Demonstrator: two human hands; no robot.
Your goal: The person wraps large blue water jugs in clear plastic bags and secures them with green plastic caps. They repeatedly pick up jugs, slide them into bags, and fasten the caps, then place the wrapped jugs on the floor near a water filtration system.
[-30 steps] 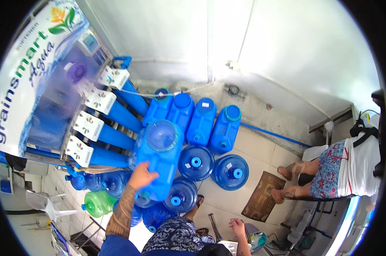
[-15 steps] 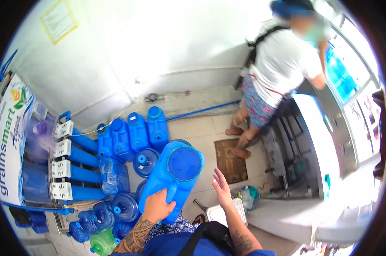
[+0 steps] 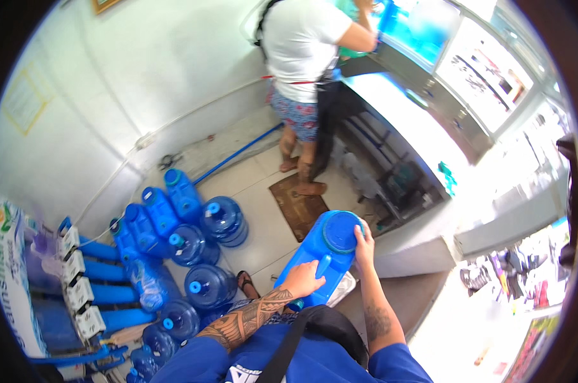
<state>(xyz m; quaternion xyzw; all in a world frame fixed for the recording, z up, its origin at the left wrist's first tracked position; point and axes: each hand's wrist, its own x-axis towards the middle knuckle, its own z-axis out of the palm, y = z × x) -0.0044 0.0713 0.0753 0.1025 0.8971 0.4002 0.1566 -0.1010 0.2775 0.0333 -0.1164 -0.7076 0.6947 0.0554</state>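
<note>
A blue rectangular water container [image 3: 303,253] with a wide round cap is held up before my body, tilted with its cap end away from me. My left hand [image 3: 304,279] is wrapped round the container's handle. At the capped end, my right hand [image 3: 364,246] grips the edge beside the cap, its fingers partly hidden. Left of the container, large round water bottles [image 3: 224,220] stand on the tiled floor. Beyond them is a row of blue slim containers [image 3: 159,214] with blue caps.
A person [image 3: 302,57] in a white shirt stands on a brown mat [image 3: 300,203] at a bright counter [image 3: 397,121]. Filter housings [image 3: 110,292] line the left side. Along the far wall lies a blue pipe [image 3: 238,153]. A low ledge [image 3: 410,255] is at my right.
My view has swung right. My right hand, free and open before, now grips the container at its capped end. The container has moved right in the view, still in my left hand.
</note>
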